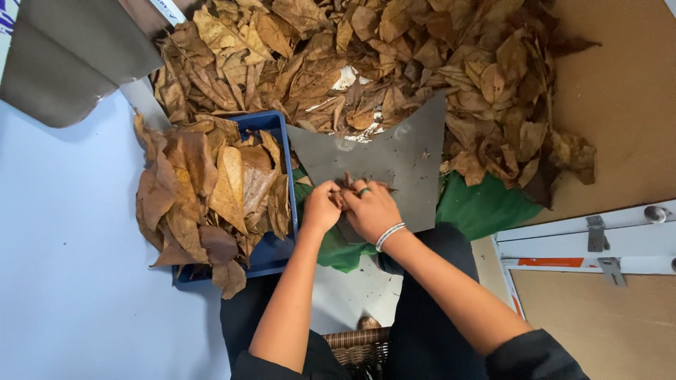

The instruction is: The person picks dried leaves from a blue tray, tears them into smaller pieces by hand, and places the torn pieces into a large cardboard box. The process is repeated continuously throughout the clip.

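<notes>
I see both hands pinched together on one small brown leaf piece [346, 188], the left hand [321, 208] and right hand [371, 211] touching, each grip narrow and closed on it over the grey sheet [394, 162]. The piece looks dry and brittle, so I judge it could crumble or tear unevenly if the fingers twist too hard. Just left of the grip, the blue tray [271, 253] is heaped with leaves [211, 190]; a nudge from the left forearm could spill them. Beyond the grip, the big leaf pile [394, 63] overlaps the sheet and may slide onto it.
</notes>
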